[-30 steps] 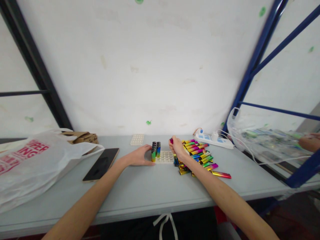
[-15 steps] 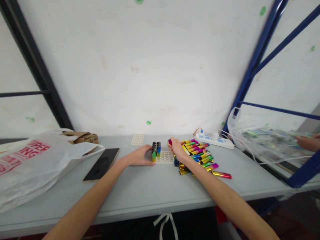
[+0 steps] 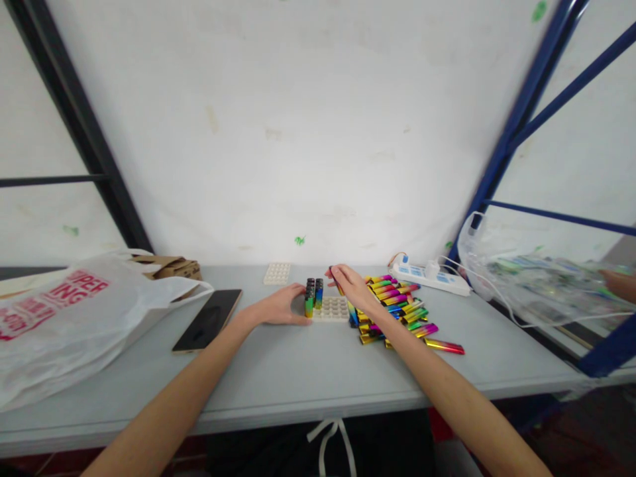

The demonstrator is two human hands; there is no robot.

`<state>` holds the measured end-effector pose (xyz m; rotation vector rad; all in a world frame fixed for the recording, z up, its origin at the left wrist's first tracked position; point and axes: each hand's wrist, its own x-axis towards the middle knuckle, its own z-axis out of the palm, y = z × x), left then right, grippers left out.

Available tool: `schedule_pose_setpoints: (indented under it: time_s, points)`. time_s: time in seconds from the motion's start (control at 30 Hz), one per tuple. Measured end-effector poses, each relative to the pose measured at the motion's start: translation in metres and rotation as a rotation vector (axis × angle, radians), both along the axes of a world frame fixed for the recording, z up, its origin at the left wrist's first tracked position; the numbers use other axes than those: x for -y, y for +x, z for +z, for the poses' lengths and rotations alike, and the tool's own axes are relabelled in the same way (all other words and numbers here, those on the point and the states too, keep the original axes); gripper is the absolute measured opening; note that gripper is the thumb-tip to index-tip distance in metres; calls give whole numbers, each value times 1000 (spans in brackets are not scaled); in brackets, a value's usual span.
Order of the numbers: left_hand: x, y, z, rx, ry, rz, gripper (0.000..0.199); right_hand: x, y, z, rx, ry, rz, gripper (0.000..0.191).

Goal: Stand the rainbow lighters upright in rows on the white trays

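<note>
While your right hand [image 3: 355,288] pinches a lighter [image 3: 336,283], left hand [image 3: 281,307] spreads fingers at left edge of tray [image 3: 332,309].
Likely light, stiff, slick; hold mid-body.

Free room is left on the worktop [image 3: 303,371] before the tray [image 3: 332,310], between the forearms [image 3: 193,384]. The tray is hemmed in on the left by upright lighters [image 3: 309,305] and the left hand [image 3: 281,306], on the right by the pile [image 3: 397,309], which is partly covered by the right forearm. Passage behind is bounded by the wall [image 3: 318,165], farther left by the bag [image 3: 74,318].
</note>
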<state>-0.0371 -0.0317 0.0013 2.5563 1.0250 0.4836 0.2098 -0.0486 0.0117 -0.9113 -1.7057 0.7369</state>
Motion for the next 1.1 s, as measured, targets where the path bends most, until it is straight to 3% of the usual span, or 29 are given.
schedule_pose_setpoints:
  time_s: [0.1, 0.23, 0.37, 0.73, 0.87, 1.0, 1.1]
  points:
    - [0, 0, 1, -15, 5, -8, 77, 6, 1, 3, 140, 100, -24, 37]
    - [-2, 0, 0, -17, 7, -20, 77, 15, 3, 8, 269, 71, 60, 33]
    - [-1, 2, 1, -27, 2, -11, 76, 15, 3, 7, 380, 97, 54, 35]
    - [-1, 2, -1, -23, 15, -4, 75, 6, 2, 2, 493, 194, 98, 32]
    - [0, 2, -2, -21, 20, 0, 76, 4, 1, -4, 508, 115, 118, 30]
    - [-1, 1, -2, 2, 14, -13, 76, 5, -3, -4, 611, 160, 44, 34]
    - [-1, 0, -1, -1, -2, 11, 78, -1, 12, 3, 656, 193, -24, 41]
